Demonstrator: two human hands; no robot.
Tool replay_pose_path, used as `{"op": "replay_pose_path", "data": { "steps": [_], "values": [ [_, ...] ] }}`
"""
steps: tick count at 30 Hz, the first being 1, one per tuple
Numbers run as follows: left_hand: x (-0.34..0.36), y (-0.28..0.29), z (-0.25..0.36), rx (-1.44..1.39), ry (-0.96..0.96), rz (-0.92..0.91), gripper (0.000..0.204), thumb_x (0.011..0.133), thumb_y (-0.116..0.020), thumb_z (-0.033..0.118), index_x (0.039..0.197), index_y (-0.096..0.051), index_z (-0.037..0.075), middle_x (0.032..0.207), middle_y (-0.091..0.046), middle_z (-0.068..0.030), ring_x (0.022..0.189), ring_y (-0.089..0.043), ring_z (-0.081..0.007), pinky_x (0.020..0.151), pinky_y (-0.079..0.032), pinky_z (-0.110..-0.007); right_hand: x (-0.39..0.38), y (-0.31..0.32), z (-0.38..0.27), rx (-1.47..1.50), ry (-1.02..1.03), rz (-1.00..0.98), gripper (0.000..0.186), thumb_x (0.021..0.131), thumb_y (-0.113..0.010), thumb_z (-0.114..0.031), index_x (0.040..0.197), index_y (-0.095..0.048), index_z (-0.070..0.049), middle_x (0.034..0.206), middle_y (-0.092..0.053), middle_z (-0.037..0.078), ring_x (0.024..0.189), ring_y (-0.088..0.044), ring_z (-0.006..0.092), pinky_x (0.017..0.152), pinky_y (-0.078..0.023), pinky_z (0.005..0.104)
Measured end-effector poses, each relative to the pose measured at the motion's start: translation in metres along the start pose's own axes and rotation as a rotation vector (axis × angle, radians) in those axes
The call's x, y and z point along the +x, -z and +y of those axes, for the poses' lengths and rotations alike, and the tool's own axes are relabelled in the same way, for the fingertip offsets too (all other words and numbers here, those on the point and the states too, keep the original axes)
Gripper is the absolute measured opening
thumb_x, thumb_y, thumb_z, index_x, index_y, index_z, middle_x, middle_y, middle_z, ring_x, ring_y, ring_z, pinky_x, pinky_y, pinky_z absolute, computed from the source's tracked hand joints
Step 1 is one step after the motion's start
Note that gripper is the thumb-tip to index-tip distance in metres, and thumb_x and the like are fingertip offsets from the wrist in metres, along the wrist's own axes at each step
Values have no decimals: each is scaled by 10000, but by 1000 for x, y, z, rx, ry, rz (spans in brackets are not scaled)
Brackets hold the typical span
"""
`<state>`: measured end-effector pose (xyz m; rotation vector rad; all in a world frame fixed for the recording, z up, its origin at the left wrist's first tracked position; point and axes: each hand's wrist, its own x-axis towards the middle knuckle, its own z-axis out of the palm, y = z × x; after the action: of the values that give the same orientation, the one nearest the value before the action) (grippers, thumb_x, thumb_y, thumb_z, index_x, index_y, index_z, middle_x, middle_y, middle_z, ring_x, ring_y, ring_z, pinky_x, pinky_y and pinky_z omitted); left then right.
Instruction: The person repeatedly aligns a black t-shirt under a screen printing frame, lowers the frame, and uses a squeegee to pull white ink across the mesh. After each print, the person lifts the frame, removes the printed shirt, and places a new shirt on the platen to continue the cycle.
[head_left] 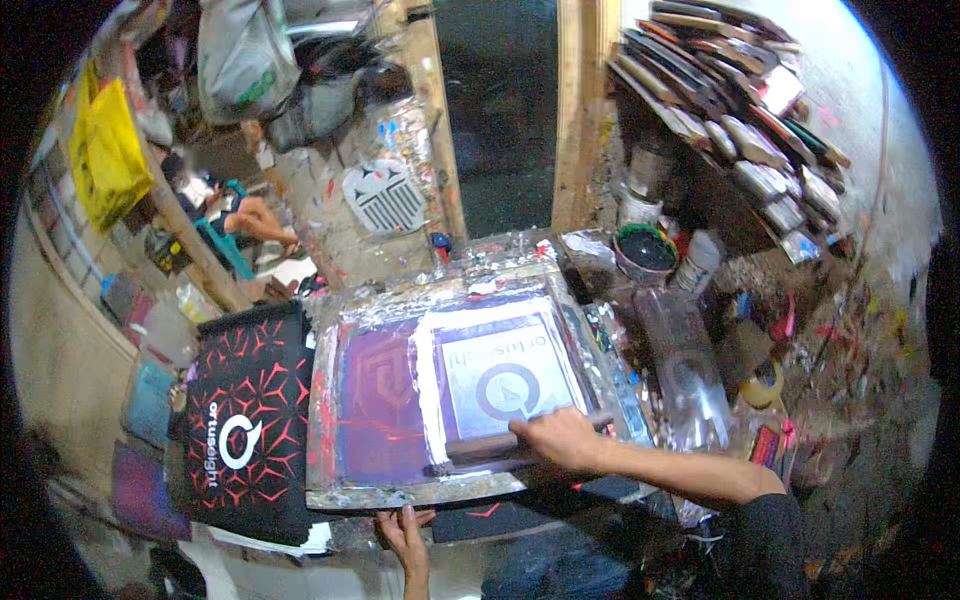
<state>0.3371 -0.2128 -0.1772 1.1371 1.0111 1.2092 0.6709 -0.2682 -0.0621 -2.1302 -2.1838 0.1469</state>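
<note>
A wide squeegee with a dark bar lies across the near part of a screen printing frame, and my right hand is closed round it. The mesh shows a purple area on the left and, on the right, a pale rectangle with a ring-shaped design, bordered by white ink. At the frame's near edge my left hand has its fingers apart, their tips close to or touching the edge from below. Black fabric with red marks shows under the frame.
Left of the frame lies a black printed fabric piece with red shapes and a white design. An ink bucket and clear plastic container stand on the right. Stacked frames lean behind. A person sits at far left.
</note>
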Motion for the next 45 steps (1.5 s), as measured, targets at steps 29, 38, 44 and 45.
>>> {"op": "replay_pose_path", "data": {
  "steps": [29, 38, 44, 45],
  "values": [
    [18, 9, 29, -72, 440, -53, 338, 1058, -566, 141, 1262, -347, -16, 990, -625, -180, 833, -742, -325, 734, -637, -422, 179, 26, 83, -100, -21, 15, 497, 914, -656, -574, 1072, -651, -103, 759, -700, 182, 725, -710, 386, 606, -527, 525],
    [14, 14, 20, -47, 486, 41, 376, 1018, -606, 95, 1314, -384, 28, 1059, -635, -153, 799, -729, -308, 720, -628, -462, 161, -9, 85, -77, -7, 148, 275, 914, -657, -302, 1075, -617, -83, 750, -693, 140, 653, -704, 362, 556, -516, 506],
    [14, 15, 18, -41, 369, -31, 333, 1054, -565, 145, 1296, -441, -48, 930, -676, -175, 833, -743, -293, 740, -625, -404, 47, 8, -4, 28, -4, 55, 193, 925, -617, -227, 1030, -572, -72, 748, -679, 126, 558, -677, 333, 471, -490, 439],
    [14, 12, 17, -80, 341, -40, 308, 1055, -566, 147, 1274, -447, -34, 923, -680, -177, 829, -743, -294, 734, -623, -403, 37, 13, -13, 27, 10, -39, 207, 922, -623, -228, 1044, -576, -67, 782, -693, 112, 594, -697, 310, 488, -502, 422]
  ]
}}
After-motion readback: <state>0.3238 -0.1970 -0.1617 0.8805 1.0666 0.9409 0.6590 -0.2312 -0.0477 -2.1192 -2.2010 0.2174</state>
